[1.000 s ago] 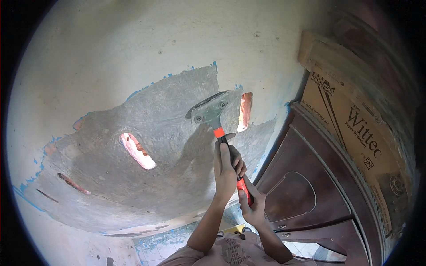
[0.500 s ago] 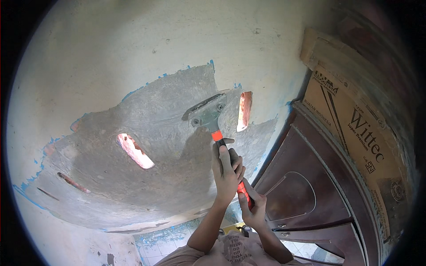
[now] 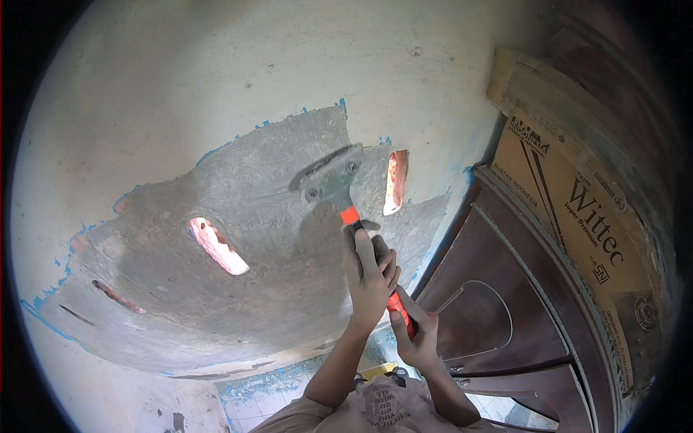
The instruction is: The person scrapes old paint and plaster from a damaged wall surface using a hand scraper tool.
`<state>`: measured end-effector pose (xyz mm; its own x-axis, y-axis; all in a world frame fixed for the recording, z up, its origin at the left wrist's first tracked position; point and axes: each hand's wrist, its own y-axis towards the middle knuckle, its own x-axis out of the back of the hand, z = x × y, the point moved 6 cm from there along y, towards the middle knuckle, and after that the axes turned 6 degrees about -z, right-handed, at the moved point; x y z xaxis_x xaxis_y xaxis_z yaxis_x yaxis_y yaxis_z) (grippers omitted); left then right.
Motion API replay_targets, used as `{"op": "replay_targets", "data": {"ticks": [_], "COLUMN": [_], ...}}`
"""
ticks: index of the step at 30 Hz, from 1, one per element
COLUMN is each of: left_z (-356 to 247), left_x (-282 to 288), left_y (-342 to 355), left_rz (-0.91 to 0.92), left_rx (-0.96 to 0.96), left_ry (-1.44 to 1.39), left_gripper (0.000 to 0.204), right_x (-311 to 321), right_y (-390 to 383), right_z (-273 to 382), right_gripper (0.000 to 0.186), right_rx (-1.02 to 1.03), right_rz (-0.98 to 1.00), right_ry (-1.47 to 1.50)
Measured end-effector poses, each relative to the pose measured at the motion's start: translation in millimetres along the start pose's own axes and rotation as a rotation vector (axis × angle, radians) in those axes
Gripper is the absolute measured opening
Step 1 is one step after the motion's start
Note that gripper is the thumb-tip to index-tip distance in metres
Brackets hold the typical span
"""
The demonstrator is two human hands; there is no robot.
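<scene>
A long-handled scraper with a wide metal head and a red and black handle is in both my hands. Its head lies over the bare grey patch of the wall, between two slots; whether the blade touches the wall I cannot tell. My left hand is closed round the upper handle, just below the red collar. Lower down, my right hand grips the red end of the handle. Ragged blue paint edges the grey patch, and pale paint covers the wall above it.
Slots open through the wall at the left and right of the scraper. A dark wooden cabinet stands close on my right, with a cardboard box on top. Blue paint flakes litter the white floor tiles below.
The scraper's head has shifted slightly left and a little down along the wall, while the handle's lower end and my right hand have swung a bit to the right.
</scene>
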<state>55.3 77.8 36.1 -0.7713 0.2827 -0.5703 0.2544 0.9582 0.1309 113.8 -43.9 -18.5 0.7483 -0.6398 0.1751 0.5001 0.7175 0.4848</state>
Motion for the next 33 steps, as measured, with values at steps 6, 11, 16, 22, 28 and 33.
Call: {"op": "replay_targets", "data": {"ticks": [6, 11, 16, 22, 28, 33], "left_z": [4, 2, 6, 3, 18, 15], "left_x": [3, -1, -2, -6, -3, -8], "left_y": [-4, -2, -3, 2, -1, 1], "left_rz": [-0.115, -0.098, -0.058, -0.015, -0.067, -0.022], "left_rx": [0.067, 0.033, 0.036, 0.022, 0.065, -0.001], "left_ry": [-0.039, 0.021, 0.001, -0.005, -0.015, -0.004], "left_gripper": [0.029, 0.030, 0.032, 0.027, 0.027, 0.031], "right_x": [3, 3, 8, 13, 18, 22], "right_y": [-2, 3, 5, 12, 5, 8], "right_z": [-2, -2, -2, -3, -13, -15], "right_gripper": [0.042, 0.043, 0.044, 0.044, 0.045, 0.046], "right_rx": [0.017, -0.025, 0.015, 0.014, 0.021, 0.014], "right_rz": [0.022, 0.039, 0.050, 0.054, 0.073, 0.090], "right_ry": [-0.026, 0.015, -0.006, -0.017, -0.036, -0.058]}}
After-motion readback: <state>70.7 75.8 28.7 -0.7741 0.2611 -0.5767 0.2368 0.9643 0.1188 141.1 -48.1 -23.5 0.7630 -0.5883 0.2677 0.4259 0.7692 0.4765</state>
